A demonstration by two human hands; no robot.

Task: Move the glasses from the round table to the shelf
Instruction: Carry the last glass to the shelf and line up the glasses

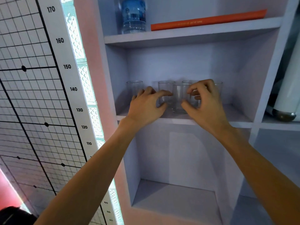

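A: Glasses (166, 91) sat on the shelf (240, 116), and 1 front glass (179, 99) stood between both hands.

B: Left hand (146, 105) and right hand (203, 103) were curled half-open beside it, gripping nothing, probably to steady it.

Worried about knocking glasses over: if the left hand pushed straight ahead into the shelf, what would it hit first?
Most likely the glass right beyond the left hand's curled fingertips, just left of the front glass. Depth is hard to judge; the fingers may already touch it.
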